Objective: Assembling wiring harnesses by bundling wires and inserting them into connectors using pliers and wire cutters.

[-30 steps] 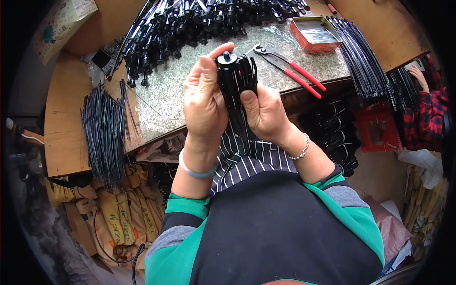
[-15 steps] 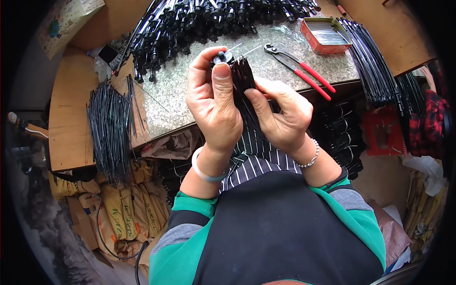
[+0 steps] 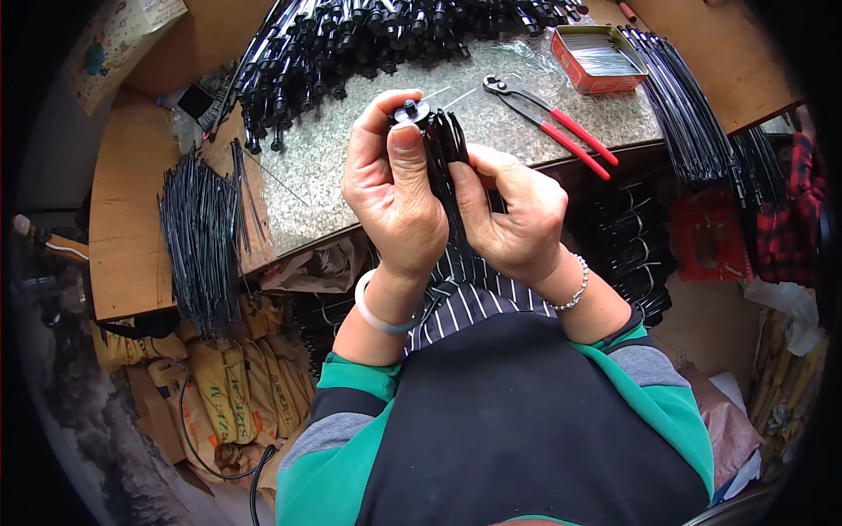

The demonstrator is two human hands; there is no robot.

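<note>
Above the table's near edge, my left hand is closed, its thumb and forefinger pinching a small round grey-and-black piece with a black stud in its middle. Close beside it, my right hand pinches a bundle of thin black strips between thumb and fingers. The bundle's upper ends fan out beside my left thumb, and its lower part hangs down between my wrists. Two thin pale rods stick out past the bundle's tips; what holds their lower ends is hidden.
Red-handled pliers lie right of my hands, below a red tin of thin white sticks. A heap of black rods with thick ends covers the table's back. Black bundles overhang the left edge, others the right. Sacks stand lower left.
The round piece has tilted, showing more of its flat face. My right hand has shifted slightly left, and the strips' tips have spread a little.
</note>
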